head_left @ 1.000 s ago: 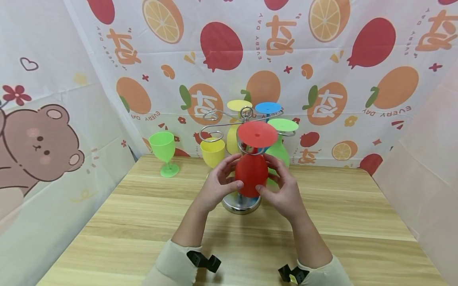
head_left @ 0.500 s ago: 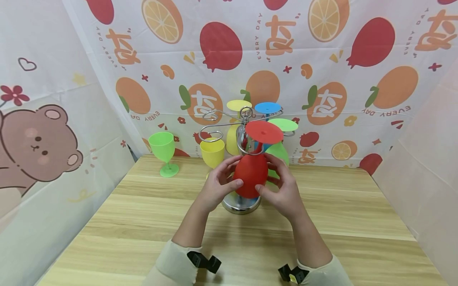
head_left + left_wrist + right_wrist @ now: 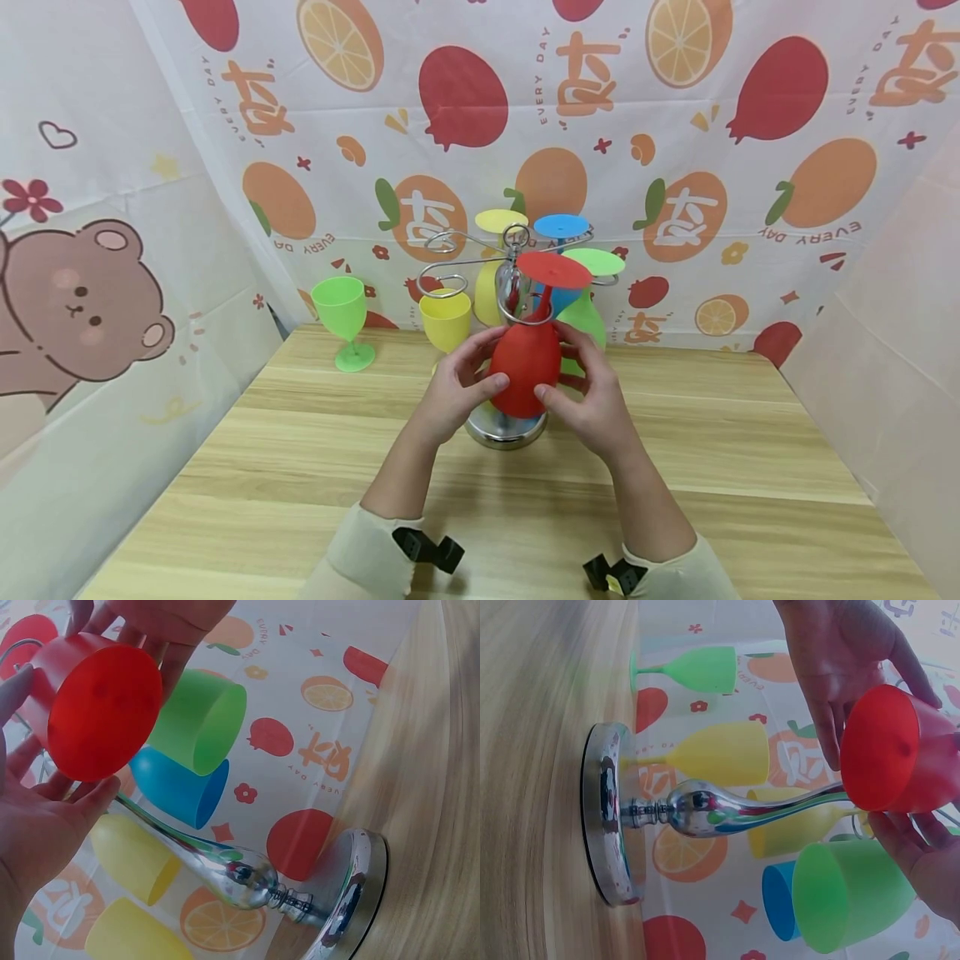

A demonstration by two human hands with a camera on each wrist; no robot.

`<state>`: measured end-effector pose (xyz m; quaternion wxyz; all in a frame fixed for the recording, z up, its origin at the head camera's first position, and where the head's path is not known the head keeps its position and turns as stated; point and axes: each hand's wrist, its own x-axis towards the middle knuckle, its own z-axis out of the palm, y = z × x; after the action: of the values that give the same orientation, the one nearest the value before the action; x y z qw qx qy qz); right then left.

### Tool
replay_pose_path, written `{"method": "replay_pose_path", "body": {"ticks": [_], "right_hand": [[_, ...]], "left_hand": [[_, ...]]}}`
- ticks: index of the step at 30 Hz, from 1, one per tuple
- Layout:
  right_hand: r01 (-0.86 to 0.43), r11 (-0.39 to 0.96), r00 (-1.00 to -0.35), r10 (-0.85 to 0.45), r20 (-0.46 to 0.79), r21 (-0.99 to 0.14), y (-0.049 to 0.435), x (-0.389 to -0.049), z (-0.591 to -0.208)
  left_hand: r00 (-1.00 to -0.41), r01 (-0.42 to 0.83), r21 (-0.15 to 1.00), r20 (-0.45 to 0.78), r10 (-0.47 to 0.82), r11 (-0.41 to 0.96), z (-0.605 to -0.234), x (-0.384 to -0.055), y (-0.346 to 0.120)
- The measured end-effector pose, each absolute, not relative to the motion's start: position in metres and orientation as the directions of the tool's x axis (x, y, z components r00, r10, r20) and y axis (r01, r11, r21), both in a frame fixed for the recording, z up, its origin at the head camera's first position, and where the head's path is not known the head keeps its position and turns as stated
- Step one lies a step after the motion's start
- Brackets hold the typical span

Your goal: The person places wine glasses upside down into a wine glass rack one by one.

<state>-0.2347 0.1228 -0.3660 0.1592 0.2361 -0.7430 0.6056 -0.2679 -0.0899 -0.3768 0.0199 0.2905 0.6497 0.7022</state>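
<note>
A red plastic goblet (image 3: 526,367) is upside down at the front of a chrome goblet rack (image 3: 512,287). Its stem stands within a wire loop, the round foot above and leaning right. My left hand (image 3: 462,386) holds the bowl from the left, thumb on the near side. From the right, my right hand (image 3: 595,402) grips the same bowl. In the right wrist view the bowl's mouth (image 3: 880,750) faces the rack's base (image 3: 609,814). Upside-down yellow (image 3: 488,292), blue (image 3: 561,227) and green (image 3: 582,321) goblets hang on other loops.
A green goblet (image 3: 341,307) stands upright at the table's back left. An upright yellow goblet (image 3: 446,319) stands behind my left hand, beneath bare wire loops (image 3: 442,284). The wooden table (image 3: 720,467) meets printed cloth walls (image 3: 465,100) at the back and sides.
The red goblet's foot has shifted right and its bowl slightly left and down, so it tilts more. Both hands stay on the bowl with barely any movement.
</note>
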Motion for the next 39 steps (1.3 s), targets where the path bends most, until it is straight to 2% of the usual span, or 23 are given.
{"method": "replay_pose_path", "body": {"ticks": [19,39], "right_hand": [[-0.551,0.222,-0.834,-0.198,0.516,-0.805,0.1222,-0.2372,-0.3679],[-0.571,0.323,-0.821,-0.226,0.525,-0.754,0.1216,-0.2332,-0.366]], "left_hand": [[-0.791,0.415,0.885,0.466,0.397,-0.211,-0.3752,-0.2667,-0.0887],[-0.81,0.416,0.897,0.441,0.387,-0.151,-0.3757,-0.265,-0.0883]]}}
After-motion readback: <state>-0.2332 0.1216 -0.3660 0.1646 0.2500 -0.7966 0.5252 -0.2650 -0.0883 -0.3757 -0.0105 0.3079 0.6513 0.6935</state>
